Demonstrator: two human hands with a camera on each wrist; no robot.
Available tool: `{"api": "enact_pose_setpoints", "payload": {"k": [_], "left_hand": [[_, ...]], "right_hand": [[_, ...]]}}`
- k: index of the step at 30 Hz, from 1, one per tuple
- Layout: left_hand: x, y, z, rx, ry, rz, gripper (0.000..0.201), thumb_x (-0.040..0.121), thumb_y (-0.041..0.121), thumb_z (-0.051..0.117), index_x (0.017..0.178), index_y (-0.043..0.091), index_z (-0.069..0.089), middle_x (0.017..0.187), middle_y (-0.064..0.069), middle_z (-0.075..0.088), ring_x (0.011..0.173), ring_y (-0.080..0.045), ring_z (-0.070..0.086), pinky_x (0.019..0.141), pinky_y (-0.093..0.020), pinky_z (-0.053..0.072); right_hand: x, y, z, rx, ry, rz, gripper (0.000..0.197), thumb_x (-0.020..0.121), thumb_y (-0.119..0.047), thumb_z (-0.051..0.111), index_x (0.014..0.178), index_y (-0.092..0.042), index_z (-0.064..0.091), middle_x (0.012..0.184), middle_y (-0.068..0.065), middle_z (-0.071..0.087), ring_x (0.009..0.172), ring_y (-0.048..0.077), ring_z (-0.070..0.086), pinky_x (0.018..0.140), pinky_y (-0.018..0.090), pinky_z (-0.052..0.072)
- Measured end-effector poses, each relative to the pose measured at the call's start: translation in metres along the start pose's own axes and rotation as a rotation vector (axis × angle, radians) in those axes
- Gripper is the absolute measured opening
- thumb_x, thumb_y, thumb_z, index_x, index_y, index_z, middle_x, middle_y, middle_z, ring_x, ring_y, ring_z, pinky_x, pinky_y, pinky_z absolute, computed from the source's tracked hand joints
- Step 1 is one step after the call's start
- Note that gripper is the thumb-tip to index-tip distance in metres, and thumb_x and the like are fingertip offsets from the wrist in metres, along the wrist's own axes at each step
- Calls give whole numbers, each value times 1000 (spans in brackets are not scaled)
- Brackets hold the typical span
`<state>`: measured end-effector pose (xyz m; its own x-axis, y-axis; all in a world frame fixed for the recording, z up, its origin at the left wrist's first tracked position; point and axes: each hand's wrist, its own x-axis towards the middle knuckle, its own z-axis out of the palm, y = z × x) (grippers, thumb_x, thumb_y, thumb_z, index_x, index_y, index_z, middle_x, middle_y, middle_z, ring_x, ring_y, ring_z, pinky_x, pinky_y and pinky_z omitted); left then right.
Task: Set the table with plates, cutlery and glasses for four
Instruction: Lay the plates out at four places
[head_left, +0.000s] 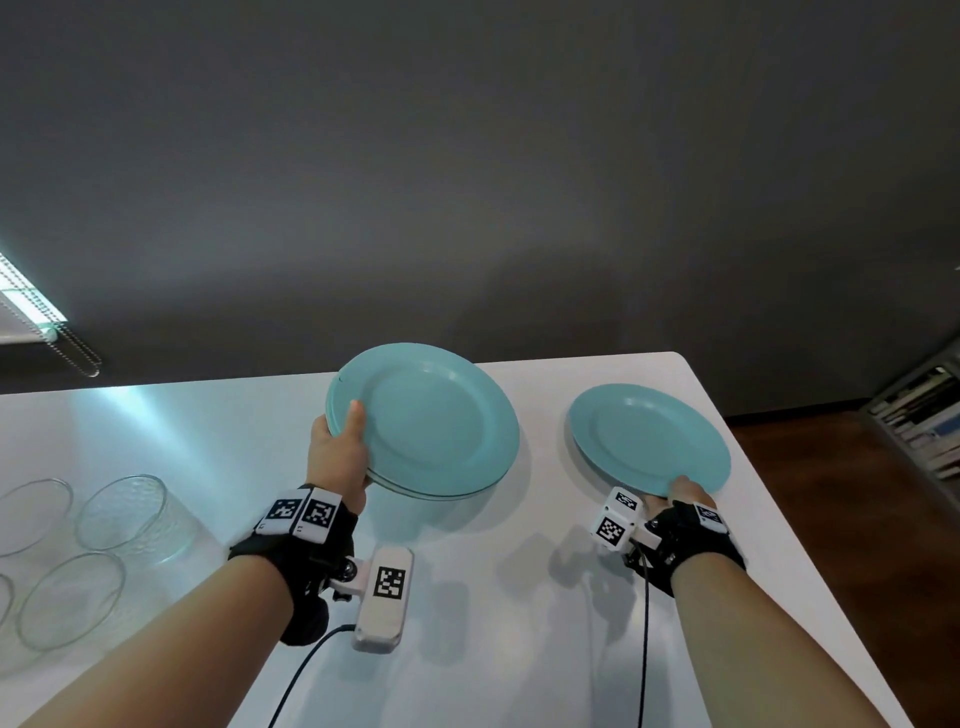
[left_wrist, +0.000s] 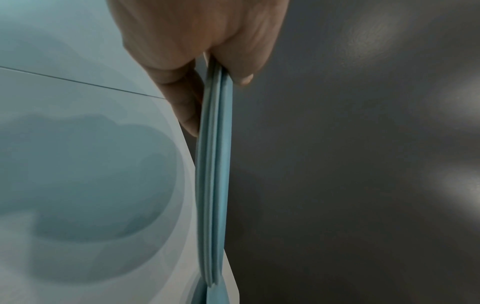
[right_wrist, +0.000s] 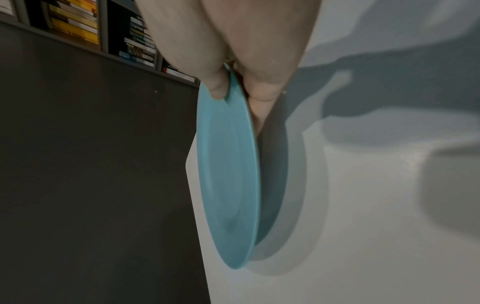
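My left hand (head_left: 340, 452) grips a stack of turquoise plates (head_left: 431, 423) by its left rim, thumb on top, held above the white table (head_left: 467, 623). In the left wrist view the stack (left_wrist: 214, 174) shows edge-on as three rims, pinched between thumb and fingers (left_wrist: 187, 107). My right hand (head_left: 683, 493) pinches the near rim of a single turquoise plate (head_left: 649, 439), low over the table near its right edge. The right wrist view shows this plate (right_wrist: 228, 174) tilted, its far edge just above the tabletop, thumb on top and fingers beneath.
Several clear glasses (head_left: 124, 512) stand at the table's left side. The table's far edge and right corner (head_left: 680, 358) are close behind the plates. A dark wall lies beyond, and a bookshelf (head_left: 924, 415) stands to the right over the wooden floor.
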<state>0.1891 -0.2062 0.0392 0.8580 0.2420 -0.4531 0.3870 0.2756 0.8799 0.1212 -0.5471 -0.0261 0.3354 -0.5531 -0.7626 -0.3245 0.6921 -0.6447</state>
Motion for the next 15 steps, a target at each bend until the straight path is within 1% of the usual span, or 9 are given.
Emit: {"api": "enact_pose_setpoints", "payload": {"k": [1,2,4,5,6,7,10,13,15], "left_hand": [[0,-1,1,-4,-8,1,41,97,34,45,132,12,39,113,-6,52,90,-23,56,63,-29,49],[1,-1,2,-8,-15,1,41,97,33,45,132,12,39,112,-6,52,84,-19,57,62,-29,48],[2,-2,3,0,-22,1,41,97,33,45,132,12,40,110,-5,53,78,-14,55,62,-29,48],[2,-2,4,3,-25,-2,40,97,33,45,132,13,40,110,-5,53,78,-14,56,62,-29,48],[3,-2,5,5,-29,-7,40,97,33,46,132,13,40,111,-5,54,80,-16,57,62,-30,49],[2,-2,5,5,-32,-13,40,97,34,46,132,14,41,112,-6,54,85,-19,58,62,-30,49],[3,-3,6,4,-37,-30,39,97,34,46,131,15,41,114,-6,55,97,-27,56,64,-31,49],[4,-5,6,9,-44,-32,39,97,35,46,129,15,42,115,-7,55,97,-27,56,64,-30,50],[3,-7,6,10,-52,-35,38,97,35,46,130,15,42,116,-7,56,95,-26,57,65,-30,50]], "right_hand": [[-7,-3,4,-8,-10,3,22,93,-28,43,114,-21,43,127,0,54,96,20,55,73,28,49],[-9,-5,6,-1,-40,-1,20,99,-28,39,117,-20,38,127,-2,46,103,19,51,78,28,45],[-7,-9,7,12,-19,-35,35,99,-30,43,132,-18,38,132,7,46,114,26,52,93,33,45],[-3,-9,7,26,9,-38,46,95,-32,52,135,-15,39,132,12,50,110,31,57,97,41,47],[2,-10,7,21,40,-51,53,90,-33,60,135,-13,41,130,16,53,101,33,60,96,49,48],[4,-11,8,1,54,-65,56,86,-34,65,133,-12,43,125,16,56,93,33,61,93,53,49],[16,-9,6,-109,58,-88,62,74,-36,75,125,-12,50,114,13,60,79,30,64,89,51,52],[22,-8,3,-189,83,-97,77,60,-35,80,127,-12,50,114,12,63,87,32,66,88,50,53],[33,-8,-1,-285,100,-118,95,48,-42,80,132,-14,46,116,11,60,97,34,63,90,50,51]]}}
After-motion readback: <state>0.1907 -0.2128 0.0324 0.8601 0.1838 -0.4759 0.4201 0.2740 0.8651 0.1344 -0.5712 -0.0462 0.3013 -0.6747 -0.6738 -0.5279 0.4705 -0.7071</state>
